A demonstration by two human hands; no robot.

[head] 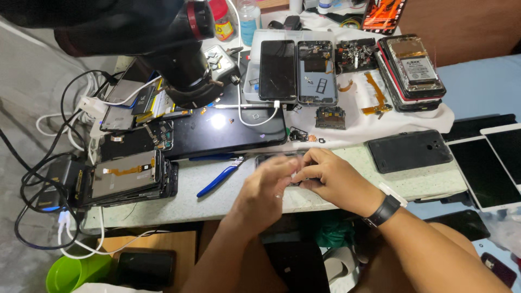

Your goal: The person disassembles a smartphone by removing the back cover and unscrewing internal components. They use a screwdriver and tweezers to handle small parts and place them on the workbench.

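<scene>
Our left hand and right hand meet over a dark phone on the worktable. Both curl onto it, though motion blur hides the exact grip. Blue-handled pliers lie just beside.

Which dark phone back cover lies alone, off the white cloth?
The black back cover right of the hands: flat on the bare tabletop, alone; the others are stacked.

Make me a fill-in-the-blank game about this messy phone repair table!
1. The right hand wears a ____ band on its wrist.
2. The pliers with blue handles lie to the ____ of the left hand.
3. Both hands meet over a thin dark phone part at the ____ edge of the pale speckled table.
4. The flat dark grey phone back cover lies to the ____ of both hands.

Missing words: black; left; front; right
</scene>
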